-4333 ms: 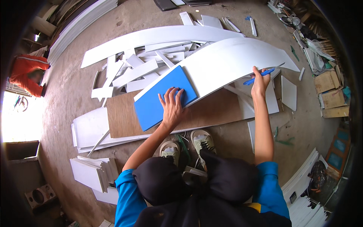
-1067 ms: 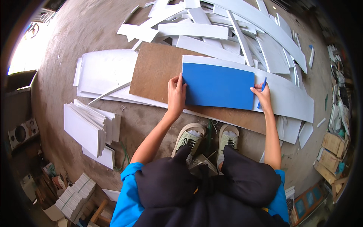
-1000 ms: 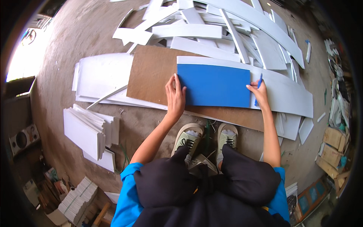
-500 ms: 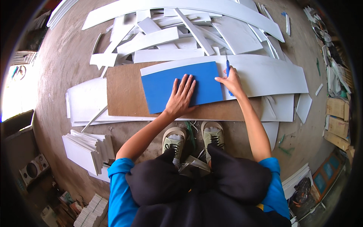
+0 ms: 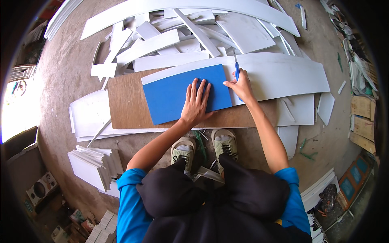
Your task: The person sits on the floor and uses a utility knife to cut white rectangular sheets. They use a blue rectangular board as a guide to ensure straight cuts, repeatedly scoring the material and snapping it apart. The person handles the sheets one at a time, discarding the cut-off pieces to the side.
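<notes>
A blue rectangular board (image 5: 182,95) lies over a long white sheet (image 5: 283,77), on top of a brown wooden board (image 5: 127,101). My left hand (image 5: 196,101) presses flat on the blue board, fingers a little spread, holding nothing. At the right edge of the blue board, my right hand (image 5: 242,86) is closed around a blue cutter knife (image 5: 237,71). The knife stands over the white sheet, and a thin dark line shows just above it at the sheet's far edge. My palm and fingers hide part of the knife, and its blade cannot be made out clearly.
Beyond the boards lies a heap of white offcut strips (image 5: 174,40). More white sheets (image 5: 91,111) lie under the wooden board. A stack of white pieces (image 5: 95,166) stands at the left. Cardboard boxes (image 5: 362,121) line the right side. My shoes (image 5: 225,150) are close to the boards.
The view has shifted slightly, so the boards appear a little further left. My left hand still presses the blue board; my right hand keeps the knife beside its edge, slightly nearer me.
</notes>
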`<action>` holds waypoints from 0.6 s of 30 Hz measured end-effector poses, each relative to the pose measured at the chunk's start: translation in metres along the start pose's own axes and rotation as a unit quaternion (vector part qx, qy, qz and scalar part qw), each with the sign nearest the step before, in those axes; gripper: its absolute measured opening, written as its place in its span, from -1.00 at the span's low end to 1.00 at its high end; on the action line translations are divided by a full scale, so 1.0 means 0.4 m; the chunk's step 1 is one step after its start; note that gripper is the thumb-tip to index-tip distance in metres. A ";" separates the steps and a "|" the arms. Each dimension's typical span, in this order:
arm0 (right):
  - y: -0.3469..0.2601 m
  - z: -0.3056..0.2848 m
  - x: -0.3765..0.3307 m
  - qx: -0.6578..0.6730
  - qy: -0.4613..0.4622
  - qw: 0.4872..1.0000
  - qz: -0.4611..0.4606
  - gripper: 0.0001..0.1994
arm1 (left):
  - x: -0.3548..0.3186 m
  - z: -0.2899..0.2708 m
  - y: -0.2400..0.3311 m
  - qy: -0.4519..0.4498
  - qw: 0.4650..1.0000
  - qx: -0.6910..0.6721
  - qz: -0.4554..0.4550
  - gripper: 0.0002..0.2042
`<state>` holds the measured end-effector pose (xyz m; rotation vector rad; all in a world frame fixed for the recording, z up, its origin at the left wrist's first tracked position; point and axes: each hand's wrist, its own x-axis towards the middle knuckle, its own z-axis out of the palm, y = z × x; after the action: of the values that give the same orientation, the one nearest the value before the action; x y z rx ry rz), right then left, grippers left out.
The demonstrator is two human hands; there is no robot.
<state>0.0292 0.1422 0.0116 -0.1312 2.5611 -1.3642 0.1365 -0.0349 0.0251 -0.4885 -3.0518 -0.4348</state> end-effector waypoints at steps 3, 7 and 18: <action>0.002 0.003 -0.003 0.028 0.021 0.999 -0.002 -0.55 | 0.001 0.004 0.000 0.008 1.000 0.003 -0.006 -0.08; 0.020 0.004 -0.006 0.042 0.036 0.998 0.004 -0.55 | 0.006 0.014 0.005 0.007 1.000 0.013 -0.013 -0.09; 0.031 0.028 -0.021 -0.018 -0.019 0.998 -0.053 -0.42 | 0.039 0.052 0.076 0.026 0.993 0.042 -0.110 -0.03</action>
<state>0.0404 0.1416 -0.0032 -0.3017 2.5809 -1.3386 0.1314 0.0031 0.0144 -0.1340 -3.0693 -0.3173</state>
